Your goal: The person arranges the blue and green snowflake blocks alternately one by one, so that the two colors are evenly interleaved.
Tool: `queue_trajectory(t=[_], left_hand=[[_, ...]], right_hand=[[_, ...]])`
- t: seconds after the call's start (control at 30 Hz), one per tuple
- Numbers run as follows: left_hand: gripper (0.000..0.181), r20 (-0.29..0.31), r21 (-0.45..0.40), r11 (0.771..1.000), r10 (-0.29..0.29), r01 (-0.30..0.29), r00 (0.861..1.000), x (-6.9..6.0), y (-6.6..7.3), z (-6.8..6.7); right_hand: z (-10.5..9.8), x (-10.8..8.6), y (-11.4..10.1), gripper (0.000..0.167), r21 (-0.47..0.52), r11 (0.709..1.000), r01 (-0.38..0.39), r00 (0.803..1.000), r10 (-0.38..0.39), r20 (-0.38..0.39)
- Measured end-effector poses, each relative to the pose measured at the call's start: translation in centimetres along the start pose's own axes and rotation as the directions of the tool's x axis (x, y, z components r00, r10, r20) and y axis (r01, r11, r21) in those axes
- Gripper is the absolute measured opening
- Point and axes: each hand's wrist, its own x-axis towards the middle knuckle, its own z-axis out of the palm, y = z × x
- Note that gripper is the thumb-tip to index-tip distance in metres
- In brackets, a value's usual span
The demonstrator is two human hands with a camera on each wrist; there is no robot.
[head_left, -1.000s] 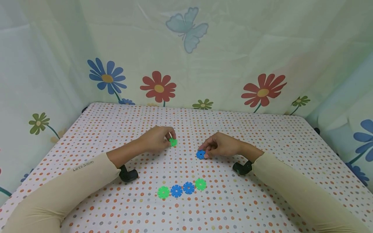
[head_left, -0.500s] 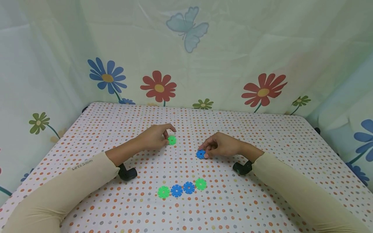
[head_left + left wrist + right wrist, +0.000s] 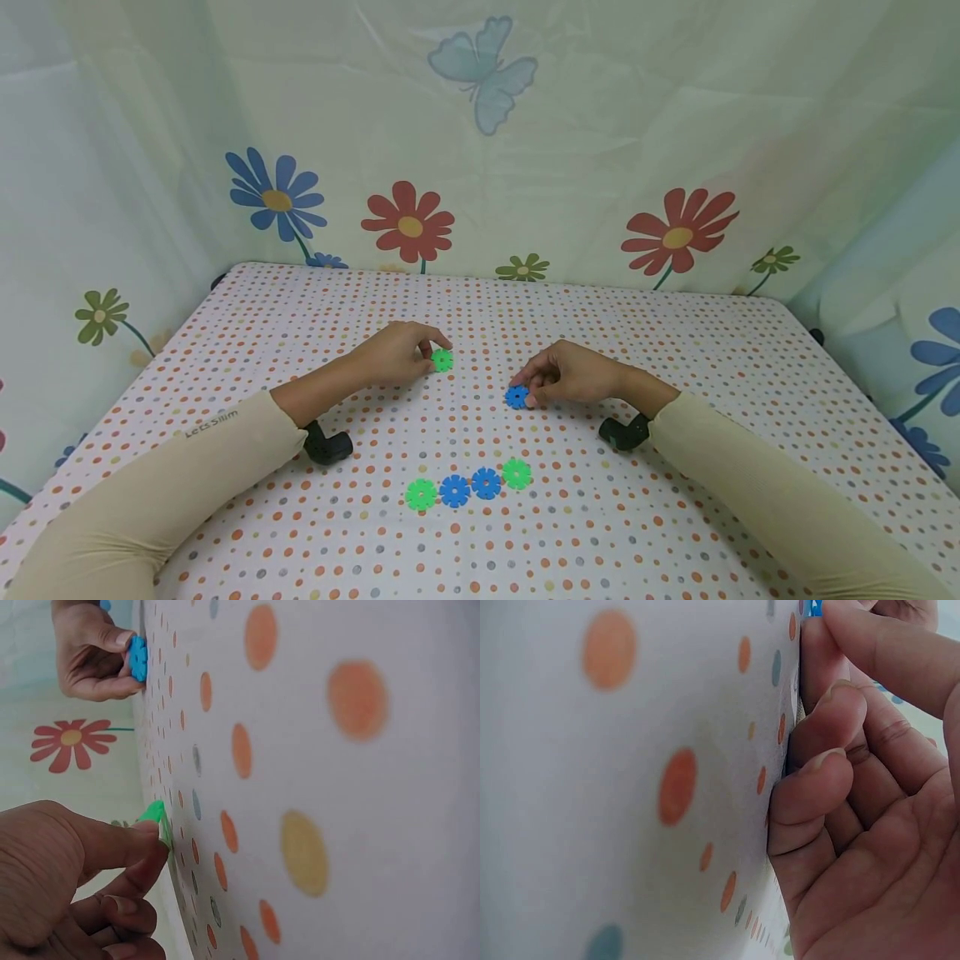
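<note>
In the head view my left hand [image 3: 396, 353] pinches a green notched disc [image 3: 442, 360] by its left side, at the middle of the table. The left wrist view has thumb and index finger on this green disc [image 3: 154, 813]. To the right and slightly nearer me, my right hand [image 3: 573, 372] holds a blue notched disc [image 3: 517, 397] between thumb and fingers. The two held discs are apart. In the right wrist view only a sliver of the blue disc [image 3: 815, 607] shows past the thumb, and the other fingers are curled against the cloth.
Closer to me lies a slightly slanting row: a green disc [image 3: 421, 495], a blue disc [image 3: 454, 492], another blue disc [image 3: 486, 483] and a green disc [image 3: 516, 474]. A dotted cloth [image 3: 300, 533] covers the table; a flowered curtain [image 3: 570, 142] hangs behind it.
My left hand has shifted slightly left and away from me with the green disc; its index finger lifted off, then came back down to the disc. My right hand has stayed put.
</note>
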Motion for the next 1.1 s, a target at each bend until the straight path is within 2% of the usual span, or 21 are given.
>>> queue_trajectory(t=[0.13,0.27,0.47,0.73,0.97,1.1], left_hand=[[0.033,0.004,-0.010,1.000,-0.021,0.021,1.000,0.0,0.0,0.0],[0.031,-0.005,0.023,0.999,-0.035,0.035,0.999,0.0,-0.2,0.0],[0.031,-0.032,0.074,0.996,-0.052,0.055,0.998,-0.2,-0.5,-0.1],[0.033,-0.050,0.106,0.993,-0.045,0.050,0.998,-0.3,-0.8,-0.2],[0.030,-0.060,0.109,0.992,-0.053,0.059,0.997,-0.1,-1.1,0.0],[0.028,-0.057,0.101,0.993,-0.060,0.066,0.997,0.0,-1.2,0.1]], right_hand=[[0.0,0.0,0.1,0.029,0.000,1.000,0.003,1.000,-0.003,-0.001],[0.1,0.1,0.1,0.028,-0.015,1.000,0.008,1.000,-0.008,-0.008],[0.3,0.6,-0.6,0.025,-0.093,0.995,0.038,0.999,-0.040,-0.027],[1.2,2.6,-1.6,0.025,-0.158,0.983,0.094,0.992,-0.106,-0.069],[1.8,4.8,-2.6,0.026,-0.228,0.973,0.025,0.982,-0.066,-0.176],[1.9,6.0,-2.8,0.028,-0.230,0.973,-0.008,0.979,-0.040,-0.201]])
